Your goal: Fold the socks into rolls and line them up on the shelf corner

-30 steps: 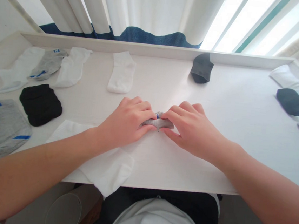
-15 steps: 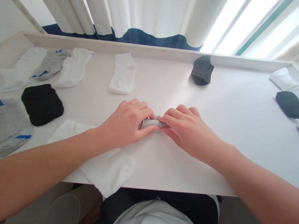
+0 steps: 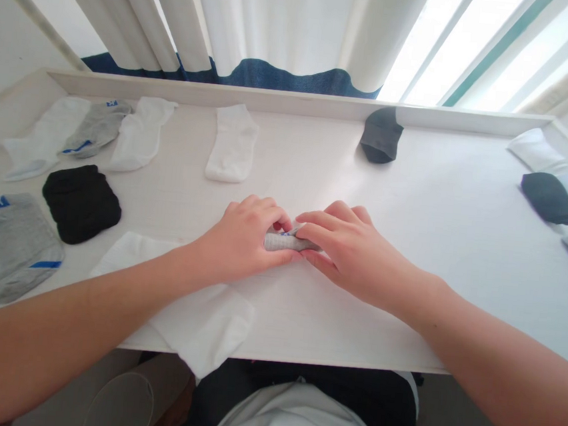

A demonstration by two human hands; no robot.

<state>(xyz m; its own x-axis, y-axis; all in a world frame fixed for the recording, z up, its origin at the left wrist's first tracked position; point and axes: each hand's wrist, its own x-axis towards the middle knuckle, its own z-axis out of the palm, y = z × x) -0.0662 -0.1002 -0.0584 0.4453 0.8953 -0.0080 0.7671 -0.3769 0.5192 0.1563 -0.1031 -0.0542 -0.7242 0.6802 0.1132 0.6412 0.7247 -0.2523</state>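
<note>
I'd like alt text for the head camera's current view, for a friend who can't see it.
A person's left hand and right hand hold a bunched gray sock at a white tabletop. Other socks, in white, gray and black, lie around it, and a pale curtain hangs beyond.

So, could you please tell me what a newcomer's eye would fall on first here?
Probably the left hand and right hand, together holding a grey fabric roll over the white table. Next, perhaps, the black folded bundle on the left, and the dark grey sock at the raised back rim.
</note>
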